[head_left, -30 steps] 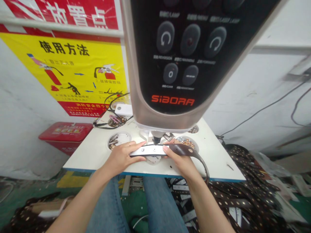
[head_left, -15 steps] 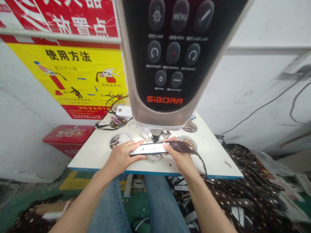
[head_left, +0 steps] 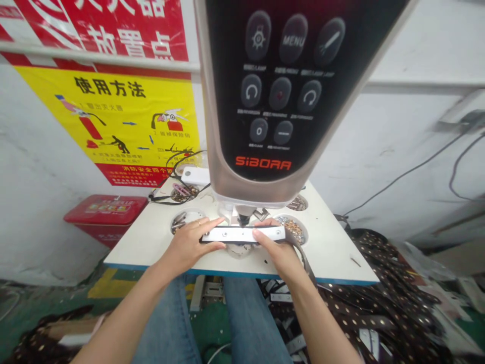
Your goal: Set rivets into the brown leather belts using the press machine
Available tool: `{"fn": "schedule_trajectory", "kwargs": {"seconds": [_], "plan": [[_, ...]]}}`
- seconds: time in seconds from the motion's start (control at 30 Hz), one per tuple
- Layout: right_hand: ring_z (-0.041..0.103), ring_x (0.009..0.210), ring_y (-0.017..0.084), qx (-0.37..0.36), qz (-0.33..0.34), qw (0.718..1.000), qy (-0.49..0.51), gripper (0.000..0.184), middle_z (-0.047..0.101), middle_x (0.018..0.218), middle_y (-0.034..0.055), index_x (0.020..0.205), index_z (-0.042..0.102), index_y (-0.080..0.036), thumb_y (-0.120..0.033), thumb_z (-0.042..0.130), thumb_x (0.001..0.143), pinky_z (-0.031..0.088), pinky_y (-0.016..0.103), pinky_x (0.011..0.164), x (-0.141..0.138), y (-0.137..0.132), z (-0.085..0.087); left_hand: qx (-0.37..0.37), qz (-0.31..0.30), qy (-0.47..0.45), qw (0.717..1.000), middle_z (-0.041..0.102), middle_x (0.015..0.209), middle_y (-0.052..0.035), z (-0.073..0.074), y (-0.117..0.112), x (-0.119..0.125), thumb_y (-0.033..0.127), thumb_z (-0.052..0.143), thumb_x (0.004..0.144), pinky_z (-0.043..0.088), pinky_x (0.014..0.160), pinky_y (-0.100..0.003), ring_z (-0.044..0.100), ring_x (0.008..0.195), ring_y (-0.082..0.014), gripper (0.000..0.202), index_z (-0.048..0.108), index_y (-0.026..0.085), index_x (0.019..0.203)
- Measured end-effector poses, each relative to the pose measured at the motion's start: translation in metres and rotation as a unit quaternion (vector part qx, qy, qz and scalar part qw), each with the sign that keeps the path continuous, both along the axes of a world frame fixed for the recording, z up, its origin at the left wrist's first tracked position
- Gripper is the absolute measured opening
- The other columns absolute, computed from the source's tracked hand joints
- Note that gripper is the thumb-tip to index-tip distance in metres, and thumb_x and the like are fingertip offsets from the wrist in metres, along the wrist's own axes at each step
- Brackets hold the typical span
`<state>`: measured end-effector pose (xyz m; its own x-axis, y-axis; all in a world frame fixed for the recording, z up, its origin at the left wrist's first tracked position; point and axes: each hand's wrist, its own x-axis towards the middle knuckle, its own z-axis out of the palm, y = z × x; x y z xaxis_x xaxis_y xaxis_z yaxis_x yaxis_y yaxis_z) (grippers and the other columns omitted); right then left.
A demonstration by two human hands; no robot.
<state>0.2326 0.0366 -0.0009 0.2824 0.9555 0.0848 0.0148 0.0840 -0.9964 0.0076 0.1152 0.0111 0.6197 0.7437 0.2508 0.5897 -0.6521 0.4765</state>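
Note:
A dark belt (head_left: 295, 237) lies across the worktable under the head of the SiBORA machine (head_left: 261, 174). Along its top face runs a white strip (head_left: 237, 233) dotted with small holes or studs. My left hand (head_left: 189, 244) grips the belt's left end, a ring on one finger. At the right, my right hand (head_left: 276, 247) pinches it, thumb on the white strip. The machine's dark tip (head_left: 243, 220) is just behind the belt, between my hands; whether they touch, I cannot tell. Beyond my right hand the belt curves down over the table's front edge.
Cups sunk in the white table (head_left: 144, 247) hold small metal parts (head_left: 293, 228). A black cable (head_left: 170, 202) lies at the back left. A red box (head_left: 106, 212) stands left of the table. Studded belts (head_left: 364, 308) are heaped on the floor at the right.
More of the white strip now shows, reaching past my right thumb, where the brown belt face was visible before. The belt's right part has turned downward. My view has shifted slightly.

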Motion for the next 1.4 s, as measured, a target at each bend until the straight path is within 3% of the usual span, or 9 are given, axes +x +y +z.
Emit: {"fn": "schedule_trajectory", "kwargs": {"seconds": [0.13,0.33,0.5,0.63,0.77,0.83,1.0,1.4], "plan": [[0.059,0.083,0.021,-0.008,0.015,1.000,-0.019,0.025,0.063,0.088,0.0012,0.089,0.061,-0.023,-0.045,0.065,0.078,0.045,0.033,0.077,-0.004,0.003,-0.004,-0.032,-0.030,-0.001,0.999,0.067,0.120,-0.0099,-0.007,0.009,-0.004,0.053,0.059,0.086,0.047,0.091,-0.039,0.062,0.105,-0.0277,0.050,0.061,0.023,0.126],[0.059,0.088,0.022,-0.014,-0.006,0.999,-0.035,0.023,0.064,0.090,0.0019,0.089,0.062,-0.023,-0.043,0.065,0.078,0.044,0.035,0.082,-0.005,0.003,-0.007,-0.005,-0.036,-0.012,0.999,0.070,0.114,-0.0093,-0.013,0.013,-0.004,0.054,0.059,0.086,0.047,0.085,-0.037,0.064,0.097,-0.0266,0.049,0.062,0.023,0.125],[0.058,0.080,0.019,0.044,-0.055,0.997,0.038,0.021,0.062,0.084,-0.0004,0.089,0.062,-0.024,-0.041,0.068,0.078,0.046,0.031,0.074,-0.017,-0.012,0.003,0.006,-0.020,-0.044,0.999,0.069,0.110,-0.0104,-0.003,-0.014,0.001,0.057,0.057,0.085,0.049,0.087,-0.037,0.063,0.096,-0.0265,0.058,0.057,0.021,0.131],[0.057,0.072,0.019,0.001,-0.015,1.000,-0.005,0.022,0.061,0.075,-0.0010,0.082,0.060,-0.024,-0.044,0.068,0.078,0.046,0.030,0.066,-0.017,-0.028,0.006,-0.094,-0.015,-0.119,0.988,0.065,0.115,-0.0106,0.004,-0.040,0.004,0.057,0.055,0.086,0.050,0.090,-0.035,0.060,0.105,-0.0263,0.062,0.052,0.021,0.136],[0.058,0.076,0.020,0.013,-0.061,0.998,-0.032,0.019,0.062,0.078,0.0002,0.081,0.062,-0.024,-0.042,0.068,0.077,0.046,0.032,0.070,-0.008,-0.021,0.002,-0.268,0.038,-0.206,0.940,0.065,0.071,-0.0035,0.011,-0.036,0.007,0.045,0.045,0.092,0.051,0.074,-0.031,0.063,0.074,-0.0199,0.053,0.051,0.013,0.134],[0.057,0.077,0.021,0.018,-0.066,0.997,-0.028,0.020,0.062,0.080,0.0005,0.082,0.062,-0.024,-0.041,0.069,0.075,0.045,0.033,0.072,-0.003,-0.012,0.000,-0.311,0.044,-0.231,0.921,0.061,0.063,-0.0007,0.012,-0.028,0.011,0.038,0.049,0.089,0.050,0.072,-0.031,0.063,0.068,-0.0188,0.051,0.052,0.011,0.132],[0.056,0.076,0.021,-0.005,-0.064,0.997,-0.032,0.024,0.061,0.080,0.0006,0.083,0.062,-0.023,-0.044,0.069,0.074,0.044,0.034,0.073,0.003,-0.004,-0.004,-0.333,0.057,-0.240,0.910,0.056,0.070,0.0011,0.009,-0.017,0.022,0.036,0.056,0.082,0.050,0.070,-0.031,0.064,0.065,-0.0175,0.050,0.058,0.012,0.125],[0.055,0.077,0.020,-0.003,-0.033,0.999,-0.041,0.022,0.058,0.080,-0.0001,0.088,0.059,-0.023,-0.043,0.066,0.080,0.043,0.032,0.071,0.002,-0.002,-0.012,-0.367,0.073,-0.256,0.891,0.051,0.067,0.0033,0.013,-0.020,0.020,0.038,0.060,0.077,0.045,0.066,-0.028,0.060,0.060,-0.0146,0.051,0.059,0.011,0.121]]}}
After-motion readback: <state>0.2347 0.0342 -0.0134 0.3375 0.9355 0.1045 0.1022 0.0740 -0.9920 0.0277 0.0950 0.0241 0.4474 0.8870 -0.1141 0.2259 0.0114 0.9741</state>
